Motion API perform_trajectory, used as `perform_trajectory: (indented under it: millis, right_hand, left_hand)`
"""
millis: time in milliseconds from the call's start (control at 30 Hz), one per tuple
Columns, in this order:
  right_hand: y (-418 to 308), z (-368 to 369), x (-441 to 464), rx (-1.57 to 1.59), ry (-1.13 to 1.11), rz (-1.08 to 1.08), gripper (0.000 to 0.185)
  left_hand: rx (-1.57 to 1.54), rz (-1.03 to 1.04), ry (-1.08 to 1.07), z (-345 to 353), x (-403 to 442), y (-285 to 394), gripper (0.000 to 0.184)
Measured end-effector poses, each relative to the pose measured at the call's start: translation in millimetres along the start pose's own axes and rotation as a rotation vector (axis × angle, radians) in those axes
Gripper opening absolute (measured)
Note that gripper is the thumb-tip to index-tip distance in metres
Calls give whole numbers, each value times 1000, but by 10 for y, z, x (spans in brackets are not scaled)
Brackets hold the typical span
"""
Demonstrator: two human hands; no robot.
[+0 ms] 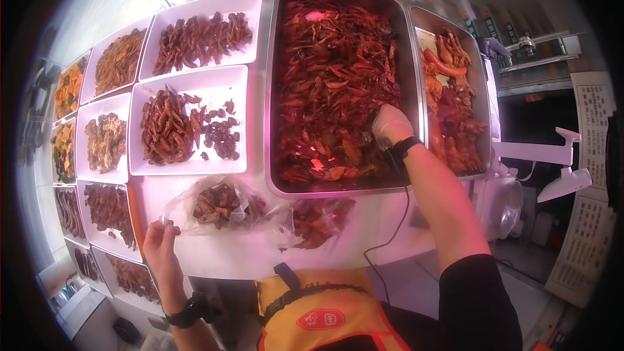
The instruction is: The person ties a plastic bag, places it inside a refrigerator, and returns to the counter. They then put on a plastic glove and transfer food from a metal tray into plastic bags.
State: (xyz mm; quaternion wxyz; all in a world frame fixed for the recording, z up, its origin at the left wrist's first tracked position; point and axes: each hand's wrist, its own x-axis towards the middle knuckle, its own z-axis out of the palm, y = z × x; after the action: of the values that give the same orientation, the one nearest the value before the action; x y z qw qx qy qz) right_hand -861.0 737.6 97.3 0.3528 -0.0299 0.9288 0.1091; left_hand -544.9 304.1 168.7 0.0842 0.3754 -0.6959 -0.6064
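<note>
My left hand [162, 240] pinches the edge of a clear plastic bag [185, 211] at the counter's front left. Dark brown braised meat pieces [218, 203] fill the bag. My right hand [392, 127] reaches into the lower right of a large metal tray [274, 91], its fingers curled down toward the food. What they hold is hidden; something dark shows beside them. Glossy red-brown braised pieces [338, 71] in dark sauce fill that tray. A second clear bag [322, 221] of brown pieces lies right of the first.
White trays [240, 123] of cooked meats stand in rows at the left. A smaller metal tray [486, 91] with braised pieces and a sausage adjoins the big one. A black cable [396, 234] hangs over the front. A white bracket device [539, 151] and printed board [582, 234] are at right.
</note>
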Motion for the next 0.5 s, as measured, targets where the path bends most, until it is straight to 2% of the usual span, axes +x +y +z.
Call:
perform_trajectory:
  millis: [67, 133, 200, 233, 267, 300, 333, 367, 400, 467, 500]
  right_hand:
    - [169, -1, 85, -435, 9, -356, 24]
    - [812, 647, 774, 497, -21, -436, 23]
    - [670, 412, 442, 1477, -217, -254, 21]
    - [394, 88, -31, 1896, -364, 16, 22]
    - [395, 99, -58, 1963, -408, 15, 24]
    - [357, 78, -139, 1986, -356, -103, 26]
    - [283, 91, -194, 2024, -298, -120, 25]
    - [222, 55, -264, 1955, -198, -115, 25]
    - [294, 153, -161, 1926, -199, -238, 22]
    - [77, 35, -305, 1899, 1, -60, 16]
    - [-7, -23, -367, 1806, 103, -180, 16]
  left_hand:
    - [-6, -5, -2, 13, -2, 6, 4]
    - [-7, 1, 1, 14, 31, 25, 4]
    - [-61, -22, -53, 25, 72, 20, 5]
    - [-50, -38, -60, 31, 94, 26, 8]
    - [-108, -51, -73, 54, 105, 37, 9]
    - [-162, -64, -80, 82, 106, 50, 10]
    - [-207, -93, -84, 100, 106, 61, 14]
    - [-249, -121, -84, 117, 105, 82, 17]
    - [-300, -154, -122, 136, 98, 118, 21]
    - [-366, -196, -149, 117, 74, 221, 30]
    - [-390, -214, -163, 127, 71, 250, 35]
